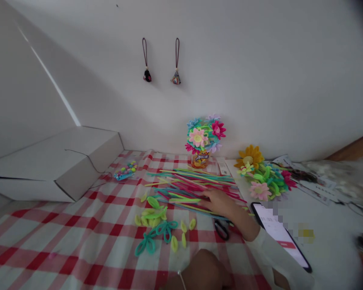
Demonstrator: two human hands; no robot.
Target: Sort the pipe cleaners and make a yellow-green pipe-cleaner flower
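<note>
My right hand [218, 202] is on the right part of a loose pile of colored pipe cleaners [181, 186], with its fingertips closed on some of them. At the bottom edge my left hand [204, 269] shows its back and a bracelet at the wrist; its fingers are hidden. Ahead of it lie teal looped pipe-cleaner pieces [145, 243], a green leaf-like cluster [154, 213] and several small yellow-green loops [174, 243]. The black handle of what looks like scissors [222, 229] rests just below my right hand.
A jar [200, 159] with pipe-cleaner flowers stands against the wall. More such flowers [261, 179] lie to the right, behind a phone [280, 233]. A white box [57, 161] is at the left, beside a small packet of colored balls [124, 172]. Checked cloth [103, 241] covers the table.
</note>
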